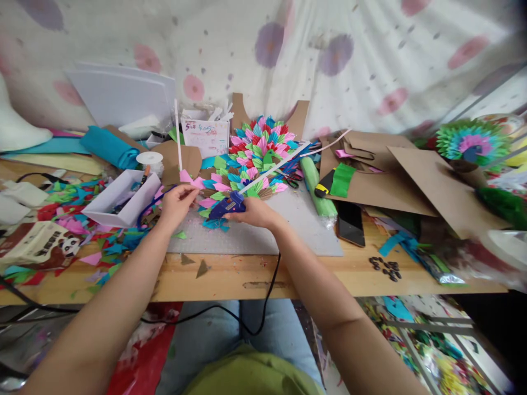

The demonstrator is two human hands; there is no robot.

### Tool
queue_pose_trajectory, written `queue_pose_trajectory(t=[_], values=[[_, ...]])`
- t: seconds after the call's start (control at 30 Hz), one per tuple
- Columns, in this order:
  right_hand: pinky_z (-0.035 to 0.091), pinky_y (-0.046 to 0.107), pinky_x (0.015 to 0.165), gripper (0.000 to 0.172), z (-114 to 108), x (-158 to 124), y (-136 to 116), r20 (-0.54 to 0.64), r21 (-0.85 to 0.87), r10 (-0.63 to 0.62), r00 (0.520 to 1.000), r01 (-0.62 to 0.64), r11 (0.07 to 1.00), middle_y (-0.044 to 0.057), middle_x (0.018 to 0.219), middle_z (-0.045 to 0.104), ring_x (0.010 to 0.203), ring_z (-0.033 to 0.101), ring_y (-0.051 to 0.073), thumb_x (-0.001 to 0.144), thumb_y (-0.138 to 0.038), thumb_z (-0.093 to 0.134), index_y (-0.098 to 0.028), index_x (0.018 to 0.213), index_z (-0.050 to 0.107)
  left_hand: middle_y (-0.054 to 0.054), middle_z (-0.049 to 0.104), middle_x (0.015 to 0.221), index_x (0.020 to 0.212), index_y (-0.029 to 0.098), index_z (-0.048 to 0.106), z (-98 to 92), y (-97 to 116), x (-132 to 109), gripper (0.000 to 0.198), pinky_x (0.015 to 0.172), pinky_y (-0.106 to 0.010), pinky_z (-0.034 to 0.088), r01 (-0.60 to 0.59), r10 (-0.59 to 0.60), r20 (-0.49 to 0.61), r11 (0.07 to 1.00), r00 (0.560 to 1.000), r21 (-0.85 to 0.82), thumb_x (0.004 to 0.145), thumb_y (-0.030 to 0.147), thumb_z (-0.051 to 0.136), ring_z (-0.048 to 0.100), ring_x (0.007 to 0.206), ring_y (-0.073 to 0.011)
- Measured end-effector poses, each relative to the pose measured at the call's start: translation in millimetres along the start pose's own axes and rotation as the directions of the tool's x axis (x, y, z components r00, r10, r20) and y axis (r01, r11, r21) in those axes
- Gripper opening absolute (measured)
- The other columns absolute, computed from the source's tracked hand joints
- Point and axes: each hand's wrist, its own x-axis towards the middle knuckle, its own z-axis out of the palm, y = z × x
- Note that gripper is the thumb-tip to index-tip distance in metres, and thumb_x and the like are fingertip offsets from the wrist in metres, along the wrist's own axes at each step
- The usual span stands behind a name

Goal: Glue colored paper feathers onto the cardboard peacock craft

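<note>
My right hand (255, 213) grips a blue hot glue gun (227, 206), a small light glowing on its side. Its nozzle points down and left, and a long white glue stick (275, 167) sticks out of its back. My left hand (179, 204) is at the left edge of the paper work, thumb and fingers pinched together; what is between them is too small to make out. Pink paper pieces (191, 179) show just beyond those fingers. In front of both hands lies a cardboard shape (236, 107) layered with pink, green, blue and red pleated paper petals (263, 144).
A grey board (307, 233) lies under the work. Left are a white box (119, 211) of tools and scattered paper scraps (119, 241). Right are a green roll (317, 186), utility knife (325, 184), phone (351, 224) and cardboard sheets (382, 186). A black cord (272, 285) hangs over the table edge.
</note>
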Motion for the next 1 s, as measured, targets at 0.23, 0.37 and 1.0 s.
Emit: queue_pose_trajectory(t=[0.23,0.37,1.0], values=[[0.039,0.023,0.060,0.034,5,-6,4,-0.024,-0.015,-0.061,0.998,0.061,0.998,-0.001,0.069,0.061,0.064,0.054,0.014,0.068,-0.049,0.066,-0.018,0.083,0.066,-0.001,0.062,0.066,0.080,0.017,0.064,-14.3,-7,-12,0.018,0.053,-0.024,0.047,-0.069,0.070,-0.012,0.998,0.998,0.012,0.066,0.028,0.066,0.056,0.056,-0.0115],[0.037,0.023,0.060,0.032,5,-8,2,-0.023,-0.052,-0.075,0.997,0.074,0.996,-0.001,0.069,0.061,0.065,0.054,0.014,0.069,-0.048,0.066,-0.019,0.082,0.066,0.000,0.062,0.065,0.078,0.018,0.063,-17.5,-3,-14,0.014,0.056,-0.025,0.048,-0.064,0.067,-0.045,0.995,0.997,0.072,0.068,0.027,0.064,0.056,0.057,-0.0119],[0.036,0.024,0.062,0.036,4,-9,-8,0.035,-0.266,0.002,0.999,0.007,0.964,0.004,0.081,0.064,0.073,0.056,0.016,0.075,-0.046,0.064,-0.015,0.093,0.063,0.000,0.061,0.063,0.072,0.017,0.064,-25.4,-19,-13,0.020,0.059,-0.025,0.040,-0.146,0.141,0.039,0.957,0.989,0.249,0.068,0.037,0.064,0.051,0.058,-0.0115]])
